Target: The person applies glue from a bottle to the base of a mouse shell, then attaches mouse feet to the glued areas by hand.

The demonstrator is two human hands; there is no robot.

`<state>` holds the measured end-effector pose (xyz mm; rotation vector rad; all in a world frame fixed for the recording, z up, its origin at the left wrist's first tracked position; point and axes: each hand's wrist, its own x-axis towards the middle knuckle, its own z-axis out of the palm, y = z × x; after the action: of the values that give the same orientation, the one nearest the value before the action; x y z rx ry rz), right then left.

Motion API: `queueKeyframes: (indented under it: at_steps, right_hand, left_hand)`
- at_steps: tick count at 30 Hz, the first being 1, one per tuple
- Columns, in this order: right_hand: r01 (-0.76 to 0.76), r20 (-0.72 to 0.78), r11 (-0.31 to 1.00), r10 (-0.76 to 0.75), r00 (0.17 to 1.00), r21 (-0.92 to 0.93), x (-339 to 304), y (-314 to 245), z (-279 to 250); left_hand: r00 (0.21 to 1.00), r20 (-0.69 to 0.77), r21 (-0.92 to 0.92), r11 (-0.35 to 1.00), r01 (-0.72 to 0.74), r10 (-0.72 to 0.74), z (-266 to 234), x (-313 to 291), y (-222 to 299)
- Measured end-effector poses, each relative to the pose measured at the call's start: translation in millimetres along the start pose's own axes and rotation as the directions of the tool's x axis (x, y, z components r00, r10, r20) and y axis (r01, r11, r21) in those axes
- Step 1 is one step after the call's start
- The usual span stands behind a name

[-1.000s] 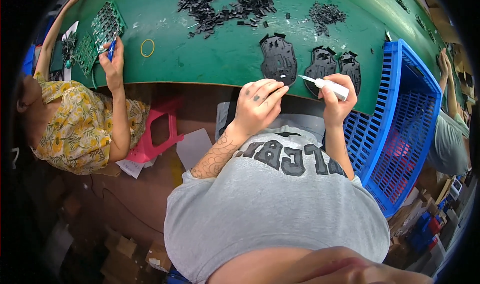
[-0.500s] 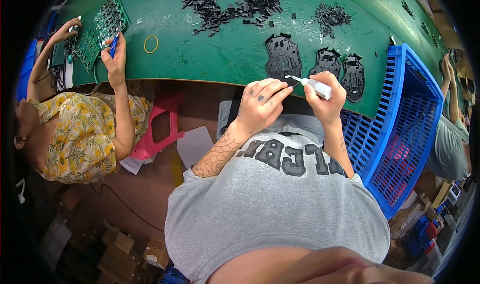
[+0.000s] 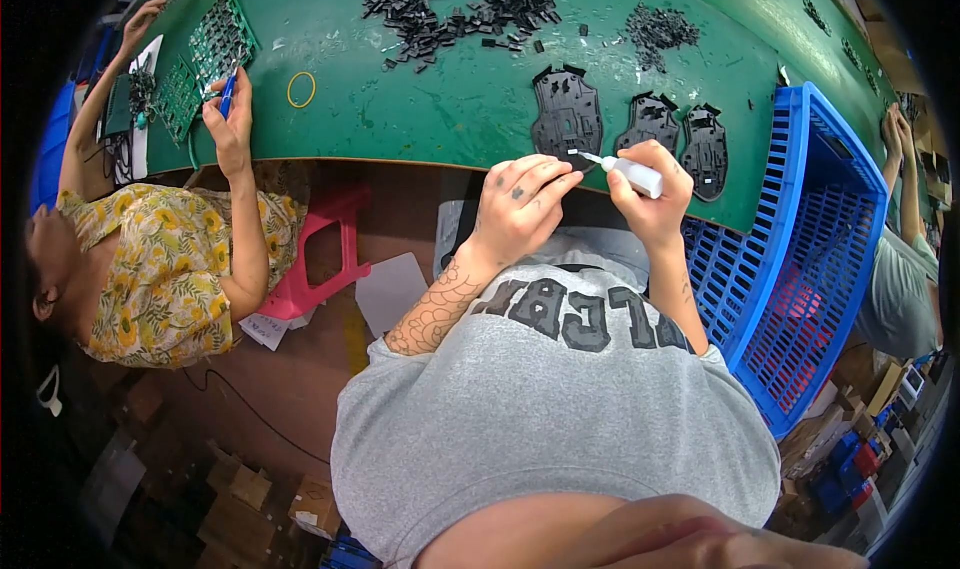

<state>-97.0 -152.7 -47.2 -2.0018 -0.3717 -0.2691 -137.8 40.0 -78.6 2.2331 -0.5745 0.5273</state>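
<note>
My right hand [image 3: 655, 194] is closed around a small white squeeze bottle [image 3: 640, 177]. The bottle lies tilted, its thin nozzle pointing left toward my left fingertips. My left hand [image 3: 525, 209] sits at the table's near edge, fingers together and bent over a black plastic piece [image 3: 590, 168]; most of that piece is hidden under the fingers. Just beyond them a black plastic shell [image 3: 567, 114] lies on the green table. Two more black shells, one in the middle [image 3: 652, 127] and one at the right [image 3: 706, 149], rest beside it.
Loose black parts form a large pile [image 3: 460, 14] and a smaller heap [image 3: 660, 34] on the green table [image 3: 420, 119]. A blue crate [image 3: 785, 259] stands at my right. To the left, a co-worker holds a blue tool [image 3: 228, 94] by green circuit boards [image 3: 222, 37], near a yellow band [image 3: 302, 90].
My hands have hardly moved; the nozzle has shifted slightly by my left fingertips. The co-worker's far hand has lifted up and away from the boards.
</note>
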Motion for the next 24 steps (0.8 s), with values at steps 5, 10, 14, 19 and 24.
queueKeyframes:
  at_steps: [5, 10, 14, 19, 24]
  right_hand:
    - [-0.101, -0.349, 0.958, 0.195, 0.917, 0.27, -14, 2, -17]
    - [-0.121, -0.494, 0.974, 0.201, 0.846, 0.189, -26, 25, -46]
    - [-0.053, -0.533, 0.99, 0.116, 0.838, 0.133, -25, 28, -44]
    - [-0.038, -0.506, 0.994, 0.087, 0.858, 0.107, -27, 28, -44]
    - [-0.001, -0.437, 0.996, 0.043, 0.898, 0.094, -26, 28, -46]
  left_hand:
    - [0.999, -0.033, 0.001, 1.0, -0.029, 0.029, 3, 0, 7]
    - [0.974, 0.061, -0.223, 0.955, -0.198, 0.216, 17, 12, 29]
    - [0.965, 0.13, -0.252, 0.949, -0.189, 0.227, 35, 18, 41]
    - [0.969, 0.166, -0.167, 0.973, -0.158, 0.186, 43, 16, 40]
    - [0.968, 0.18, -0.163, 0.975, -0.149, 0.177, 42, 14, 42]
